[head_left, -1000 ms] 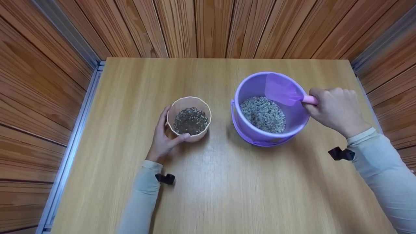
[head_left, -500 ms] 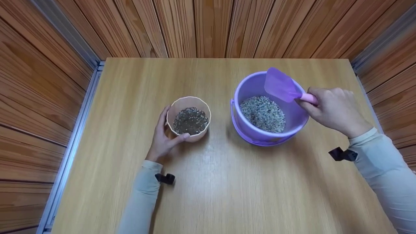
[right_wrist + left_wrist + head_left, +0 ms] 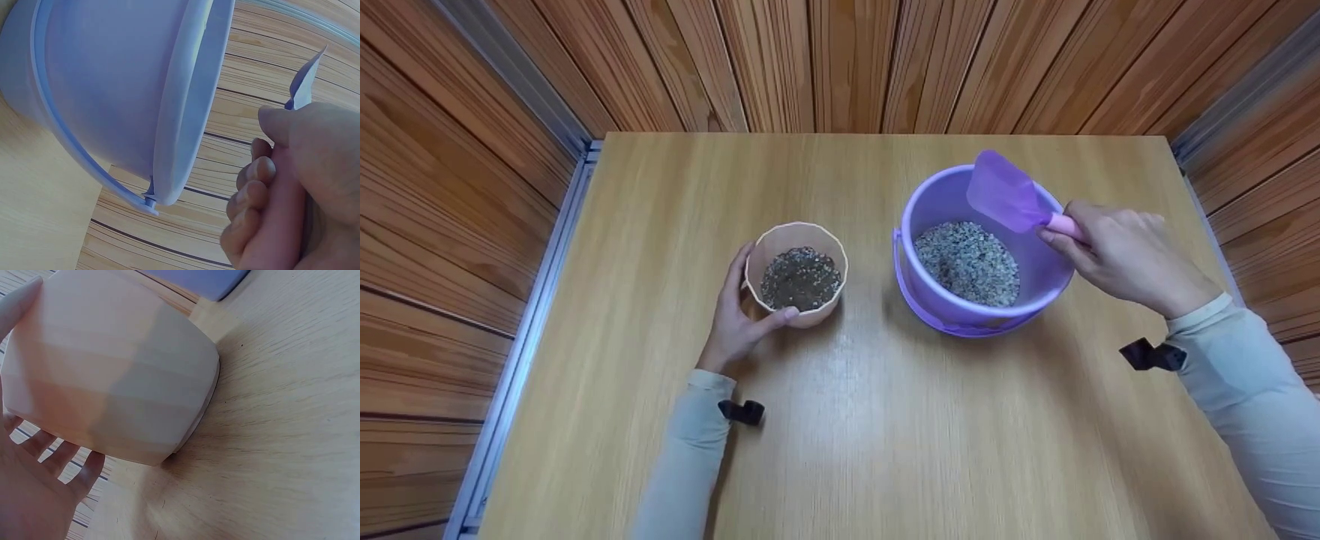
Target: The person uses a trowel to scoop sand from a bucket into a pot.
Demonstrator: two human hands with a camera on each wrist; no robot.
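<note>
My left hand [image 3: 735, 322] holds a pale peach flowerpot [image 3: 810, 319] at the left middle of the table, thumb at the near side and fingers round its left side. Dark soil mixed with light grains [image 3: 802, 281] lies inside the pot. In the left wrist view, the faceted pot wall [image 3: 112, 365] fills the upper left. On the right, my right hand [image 3: 1132, 259] grips the pink handle of a toy shovel [image 3: 1003, 193]. Its translucent purple blade is over the bucket's far rim, with no visible load. The purple bucket [image 3: 911, 296] holds greyish gravel [image 3: 967, 262].
The bucket's handle [image 3: 84, 163] hangs down along its outside. Wood-plank walls [image 3: 847, 67] enclose the back and sides of the light wooden table [image 3: 840, 435]. A metal rail [image 3: 525, 337] follows the left edge.
My right hand has lifted the shovel and shifted it slightly left, so the blade tip now pokes past the bucket's far rim. The left hand and pot stay in place.
</note>
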